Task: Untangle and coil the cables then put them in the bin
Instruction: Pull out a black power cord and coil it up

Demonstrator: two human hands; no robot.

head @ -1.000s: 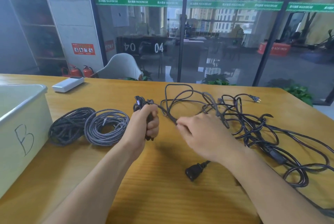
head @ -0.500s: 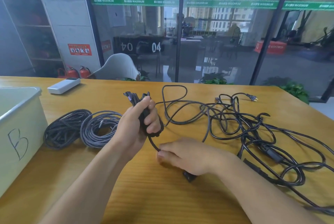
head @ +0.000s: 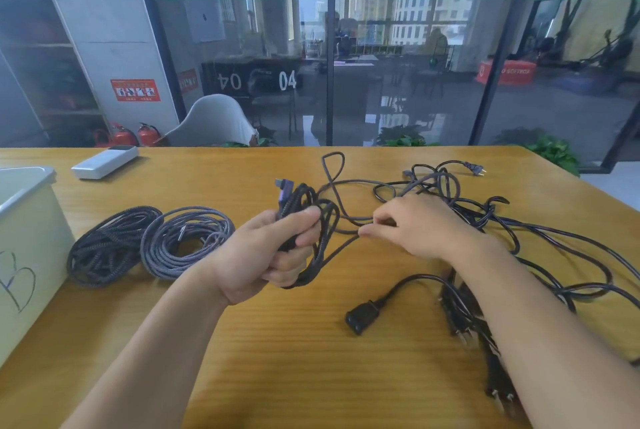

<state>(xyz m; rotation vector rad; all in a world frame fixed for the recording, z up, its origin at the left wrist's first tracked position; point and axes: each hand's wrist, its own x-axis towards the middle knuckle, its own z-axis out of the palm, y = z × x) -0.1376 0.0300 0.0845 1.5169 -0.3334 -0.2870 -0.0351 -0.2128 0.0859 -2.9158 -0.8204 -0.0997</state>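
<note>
Left hand (head: pixel 273 252) grips braided cable (head: pixel 311 220) loops upright, plug up.

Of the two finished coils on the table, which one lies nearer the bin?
The darker, black-flecked coil, left of the lighter grey coil and almost against the bin marked B.

Two finished coils (head: pixel 152 245), braided, flat left of the left hand (head: pixel 263 255). Partial braided coil (head: pixel 308 220) gripped in it. Black tangle (head: pixel 519 238) beyond the right hand (head: pixel 419 227); bin (head: pixel 24 255) far left.
</note>
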